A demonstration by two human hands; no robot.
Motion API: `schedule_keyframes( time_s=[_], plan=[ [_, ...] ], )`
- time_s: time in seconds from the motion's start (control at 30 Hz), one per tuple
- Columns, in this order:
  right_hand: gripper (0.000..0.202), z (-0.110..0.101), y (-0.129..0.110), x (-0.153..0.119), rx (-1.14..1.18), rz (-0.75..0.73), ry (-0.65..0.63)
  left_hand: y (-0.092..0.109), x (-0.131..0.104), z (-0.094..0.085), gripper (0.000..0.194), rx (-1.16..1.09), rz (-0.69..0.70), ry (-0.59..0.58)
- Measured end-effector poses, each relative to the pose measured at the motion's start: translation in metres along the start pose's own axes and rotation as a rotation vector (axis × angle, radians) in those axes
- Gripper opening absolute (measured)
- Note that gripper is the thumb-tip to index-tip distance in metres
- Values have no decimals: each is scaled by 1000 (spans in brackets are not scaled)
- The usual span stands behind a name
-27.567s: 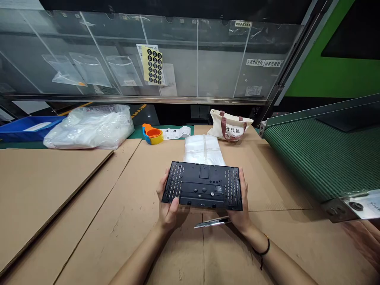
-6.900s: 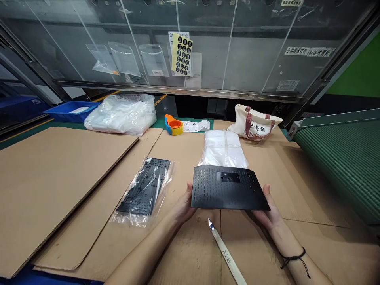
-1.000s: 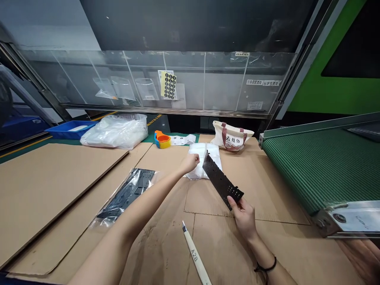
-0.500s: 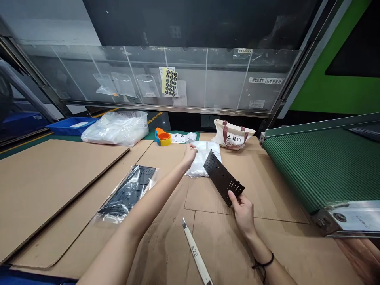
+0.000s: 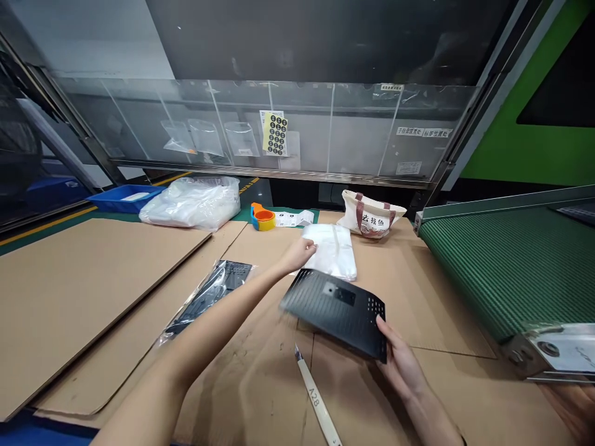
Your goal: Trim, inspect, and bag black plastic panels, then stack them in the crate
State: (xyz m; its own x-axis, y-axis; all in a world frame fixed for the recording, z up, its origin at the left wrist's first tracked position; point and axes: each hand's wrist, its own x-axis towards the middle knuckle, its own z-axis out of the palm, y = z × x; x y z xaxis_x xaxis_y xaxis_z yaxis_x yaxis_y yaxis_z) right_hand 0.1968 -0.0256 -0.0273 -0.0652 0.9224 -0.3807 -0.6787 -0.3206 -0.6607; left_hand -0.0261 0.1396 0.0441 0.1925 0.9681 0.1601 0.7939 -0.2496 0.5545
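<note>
Turned since the previous frame, the black panel (image 5: 337,313) now shows its broad slotted face and dark recess, tilted above the middle of the table (image 5: 441,384). Going left to right, a blue tray (image 5: 108,203) sits by the far left corner, with a bulky plastic bundle (image 5: 190,203) beside it. Nearer, a cardboard sheet (image 5: 93,285) covers the left side, and a bagged panel (image 5: 209,294) lies to its right, partly behind the forearm. Toward the far edge are a multicoloured ring (image 5: 263,218) and a printed paper strip (image 5: 294,219). The left hand (image 5: 300,254) has its fingers curled at the left edge of the clear bag stack (image 5: 333,254); whether they pinch a bag cannot be told. A craft knife (image 5: 316,396) lies toward the near edge, its blade pointing away. Beyond the stack stands a cloth bag (image 5: 372,217). The right hand (image 5: 402,359) pinches the black panel's right end between thumb and fingers. Rightmost are a green conveyor (image 5: 511,266) and, below it, another person's hand (image 5: 574,406).
</note>
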Motion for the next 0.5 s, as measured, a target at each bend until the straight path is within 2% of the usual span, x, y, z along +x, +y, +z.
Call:
schedule_keyframes(
  time_s=[0.17, 0.3, 0.43, 0.5],
  plan=[
    [37, 8, 40, -23, 210, -7, 114, 7, -24, 5, 23, 266, 84, -70],
    [32, 9, 58, -30, 276, -7, 190, 2, -34, 9, 12, 416, 120, -109],
    [29, 2, 68, -28, 304, -56, 203, -5, -40, 4, 26, 484, 159, -130],
    [29, 0, 71, -27, 301, -82, 216, -5, -43, 3, 26, 494, 168, -128]
  ],
)
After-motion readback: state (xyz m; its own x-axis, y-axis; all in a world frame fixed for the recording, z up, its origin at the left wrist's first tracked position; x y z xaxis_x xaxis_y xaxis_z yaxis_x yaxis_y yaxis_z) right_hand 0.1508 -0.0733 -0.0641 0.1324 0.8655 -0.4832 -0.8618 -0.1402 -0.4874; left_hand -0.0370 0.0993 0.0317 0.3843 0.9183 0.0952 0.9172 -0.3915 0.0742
